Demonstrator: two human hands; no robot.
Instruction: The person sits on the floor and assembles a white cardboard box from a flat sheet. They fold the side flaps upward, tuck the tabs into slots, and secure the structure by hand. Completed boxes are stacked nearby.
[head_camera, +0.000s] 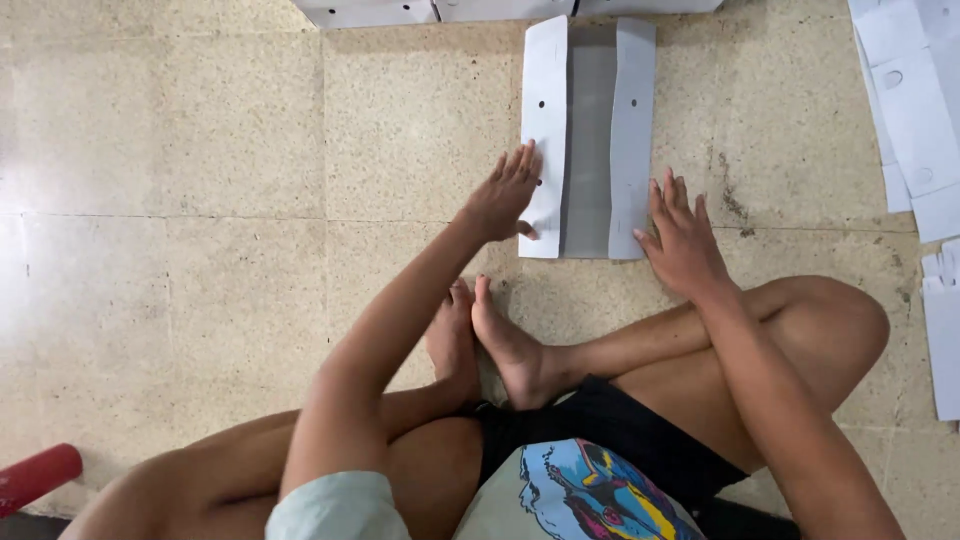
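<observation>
A long white cardboard sheet (588, 140) lies flat on the tiled floor in front of me, its two side flaps folded up along a grey middle strip. My left hand (503, 195) rests with spread fingers on the left flap near its close end. My right hand (682, 235) touches the lower edge of the right flap, fingers apart. Neither hand holds anything. I sit cross-legged, my bare feet just below the sheet.
More white cardboard pieces are stacked at the right edge (915, 110) and along the top (400, 12). A red cylindrical object (35, 475) lies at the bottom left. The speckled floor tiles (160, 250) stretch out to the left.
</observation>
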